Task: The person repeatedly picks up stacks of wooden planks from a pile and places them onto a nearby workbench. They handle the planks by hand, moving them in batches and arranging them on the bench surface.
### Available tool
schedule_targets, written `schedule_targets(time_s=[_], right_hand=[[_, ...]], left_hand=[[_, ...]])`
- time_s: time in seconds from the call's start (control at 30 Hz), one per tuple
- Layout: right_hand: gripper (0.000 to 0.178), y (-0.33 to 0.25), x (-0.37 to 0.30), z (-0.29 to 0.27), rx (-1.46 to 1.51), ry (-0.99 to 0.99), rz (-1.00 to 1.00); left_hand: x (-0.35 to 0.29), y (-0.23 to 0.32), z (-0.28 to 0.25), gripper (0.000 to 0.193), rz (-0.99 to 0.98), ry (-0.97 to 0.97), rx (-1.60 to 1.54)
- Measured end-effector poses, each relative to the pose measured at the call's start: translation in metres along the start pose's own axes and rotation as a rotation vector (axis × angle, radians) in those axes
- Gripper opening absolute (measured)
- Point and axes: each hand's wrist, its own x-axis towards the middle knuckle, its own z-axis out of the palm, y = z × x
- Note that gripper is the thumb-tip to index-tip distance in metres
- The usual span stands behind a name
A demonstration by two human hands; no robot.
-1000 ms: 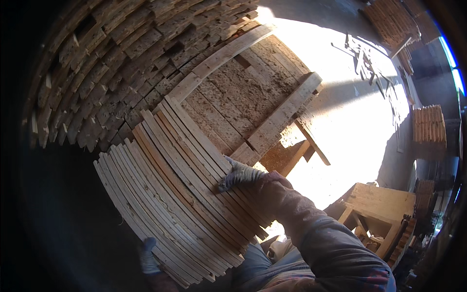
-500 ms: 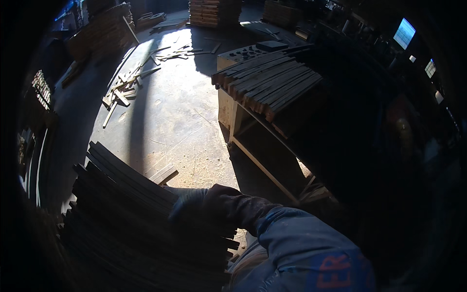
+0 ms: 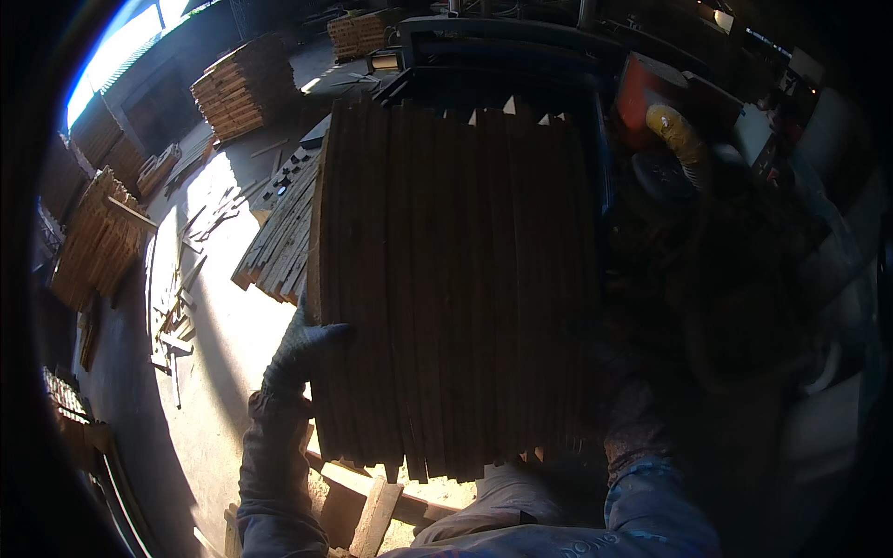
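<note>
The big stack of boards (image 3: 456, 279) is in the middle, right in front of the person, between the two arms. The boards are long and thin, packed side by side, and they point away from the person. Their ends do not line up, so both the near end and the far end look bumpy. The left grip (image 3: 312, 352) is at the left edge of the stack, nearer to the close end than the far end. It has hold of the stack, with the thumb bent over the top and the other fingers out of sight. The right grip (image 3: 617, 372) is by the right edge, deep in shadow. It is too dark to tell how far open it is or if it touches the wood. Just past the stack, on the left, is a paler pile of boards (image 3: 284, 237). Loose sticks (image 3: 175, 321) lie on the bright floor (image 3: 219, 358). Past the far right corner there is a red thing (image 3: 646, 98) with a yellow hose (image 3: 676, 135) next to it. Below the near end are the person's legs (image 3: 493, 507).
</note>
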Motion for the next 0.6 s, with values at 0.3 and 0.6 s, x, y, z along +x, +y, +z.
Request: schedule_targets(time_s=[0.3,0.6], right_hand=[[0.032,0.012,0.018,-0.178,-0.443,0.29,-0.078],[0.04,-0.028,0.026,-0.142,-0.653,0.271,0.071]], left_hand=[[0.296,-0.096,0.101,0.092,-0.162,-0.402,0.666],[0.33,-0.094,0.078,0.039,0.404,-0.843,1.817]])
